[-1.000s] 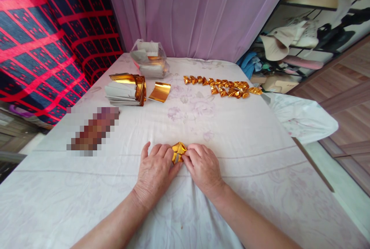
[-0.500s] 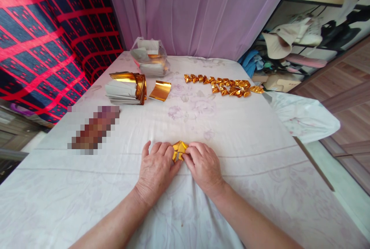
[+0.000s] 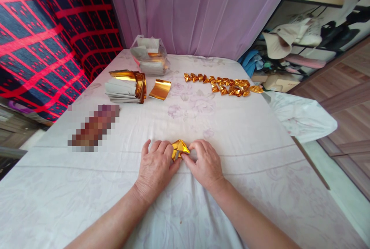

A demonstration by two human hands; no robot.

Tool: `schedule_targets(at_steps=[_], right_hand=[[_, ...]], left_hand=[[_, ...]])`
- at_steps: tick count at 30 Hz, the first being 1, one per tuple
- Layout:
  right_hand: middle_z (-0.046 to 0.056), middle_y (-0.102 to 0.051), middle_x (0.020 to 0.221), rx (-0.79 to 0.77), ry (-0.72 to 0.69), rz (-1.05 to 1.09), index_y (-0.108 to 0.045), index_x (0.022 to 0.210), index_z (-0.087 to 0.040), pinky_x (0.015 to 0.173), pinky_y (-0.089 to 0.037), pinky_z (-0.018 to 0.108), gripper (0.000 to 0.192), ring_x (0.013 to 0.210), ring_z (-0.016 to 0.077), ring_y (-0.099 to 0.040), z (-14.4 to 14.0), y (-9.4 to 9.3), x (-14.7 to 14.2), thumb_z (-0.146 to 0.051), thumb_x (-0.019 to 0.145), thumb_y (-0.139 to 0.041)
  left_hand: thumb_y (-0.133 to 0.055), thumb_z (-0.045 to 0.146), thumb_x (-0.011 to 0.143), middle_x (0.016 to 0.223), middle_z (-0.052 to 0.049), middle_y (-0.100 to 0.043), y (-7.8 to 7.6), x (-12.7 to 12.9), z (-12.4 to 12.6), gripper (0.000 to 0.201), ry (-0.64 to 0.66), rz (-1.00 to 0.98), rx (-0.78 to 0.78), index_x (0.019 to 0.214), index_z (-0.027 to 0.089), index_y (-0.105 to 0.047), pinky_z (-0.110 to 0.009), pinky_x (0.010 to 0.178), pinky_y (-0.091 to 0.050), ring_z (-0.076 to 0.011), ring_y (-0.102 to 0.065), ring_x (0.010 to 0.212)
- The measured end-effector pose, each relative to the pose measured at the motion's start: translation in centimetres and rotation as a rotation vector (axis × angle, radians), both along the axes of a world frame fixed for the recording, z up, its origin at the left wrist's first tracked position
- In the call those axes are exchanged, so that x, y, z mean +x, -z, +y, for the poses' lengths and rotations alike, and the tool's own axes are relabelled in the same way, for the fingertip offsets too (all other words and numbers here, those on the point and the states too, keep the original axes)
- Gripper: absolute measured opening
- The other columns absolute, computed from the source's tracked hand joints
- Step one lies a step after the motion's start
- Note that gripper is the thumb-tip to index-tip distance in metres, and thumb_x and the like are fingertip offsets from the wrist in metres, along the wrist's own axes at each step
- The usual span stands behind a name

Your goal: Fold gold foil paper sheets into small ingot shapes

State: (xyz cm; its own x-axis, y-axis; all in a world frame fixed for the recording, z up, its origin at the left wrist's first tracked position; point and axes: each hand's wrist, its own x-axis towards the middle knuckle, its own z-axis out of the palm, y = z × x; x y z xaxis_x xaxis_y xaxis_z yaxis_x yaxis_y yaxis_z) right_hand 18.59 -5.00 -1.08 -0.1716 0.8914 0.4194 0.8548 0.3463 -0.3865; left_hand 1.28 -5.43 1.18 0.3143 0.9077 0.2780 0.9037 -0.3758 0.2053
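Observation:
A partly folded piece of gold foil paper [image 3: 180,147] lies between my hands on the cloth-covered table [image 3: 245,137]. My left hand [image 3: 156,168] grips its left side, with the fingers over it and the thumb at its near edge. At its right corner, my right hand [image 3: 204,163] pinches the foil with thumb and forefinger. A grey strip of the paper's plain side shows at the near edge. Farther off, a single flat gold foil sheet [image 3: 160,89] lies beside a stack of foil sheets [image 3: 124,88] with white backs.
Folded gold foil pieces [image 3: 231,83] lie in rows at the back right. A clear plastic bag of paper sheets [image 3: 150,56] stands at the back left. A blurred-out object [image 3: 95,127] is on the left. Shelves with hats [image 3: 279,42] stand beyond the right edge.
The foil's right part has been folded further, and its right corner now stands out as a point. My right fingers have shifted slightly at that corner; my left hand stays nearly still.

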Motion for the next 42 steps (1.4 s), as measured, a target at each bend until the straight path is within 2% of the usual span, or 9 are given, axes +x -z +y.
schedule_targets(at_steps=[7,15,24,34,42], right_hand=[[0.003,-0.062,0.085,-0.043,0.007,-0.010,-0.054,0.088,-0.023,0.075,-0.044,0.033,0.015,0.083,0.0211,-0.059,0.3,-0.2,-0.2,-0.025,0.081,-0.067],[0.003,-0.064,0.086,-0.073,-0.042,0.042,-0.054,0.087,-0.023,0.075,-0.043,0.032,0.006,0.083,0.0205,-0.059,0.6,0.0,0.5,-0.021,0.086,-0.059],[0.002,-0.065,0.085,-0.073,-0.062,0.038,-0.054,0.086,-0.023,0.075,-0.043,0.032,0.007,0.083,0.0199,-0.060,0.6,-0.1,0.8,-0.017,0.085,-0.057],[0.003,-0.062,0.082,-0.072,0.075,-0.076,-0.055,0.082,-0.023,0.069,-0.041,0.031,0.016,0.079,0.0211,-0.059,1.2,-0.7,-1.0,-0.034,0.081,-0.067],[0.004,-0.063,0.089,-0.124,0.012,-0.063,-0.059,0.089,-0.022,0.075,-0.045,0.033,0.022,0.086,0.0222,-0.060,0.9,-0.7,-0.3,-0.033,0.077,-0.073]], left_hand=[[-0.064,0.033,0.085,0.100,-0.008,-0.070,0.0,-0.1,0.0,0.016,0.006,-0.008,0.002,0.093,0.019,-0.064,-0.056,0.099,-0.038,-0.0291,-0.062,0.095],[-0.062,0.033,0.087,0.101,-0.009,-0.070,0.0,-0.2,0.0,0.015,0.017,-0.018,0.010,0.094,0.020,-0.064,-0.054,0.097,-0.039,-0.0289,-0.062,0.095],[-0.063,0.035,0.087,0.101,-0.008,-0.069,0.1,-0.2,0.0,0.018,0.016,-0.011,-0.003,0.095,0.019,-0.064,-0.055,0.098,-0.040,-0.0291,-0.061,0.097],[-0.062,0.032,0.086,0.101,-0.008,-0.068,0.1,-0.3,0.0,0.014,0.026,-0.027,-0.001,0.094,0.020,-0.062,-0.050,0.094,-0.042,-0.0285,-0.060,0.097],[-0.064,0.031,0.085,0.105,-0.007,-0.068,-0.2,-0.5,0.1,0.017,0.027,-0.050,-0.058,0.097,0.020,-0.060,-0.047,0.092,-0.044,-0.0274,-0.060,0.099]])
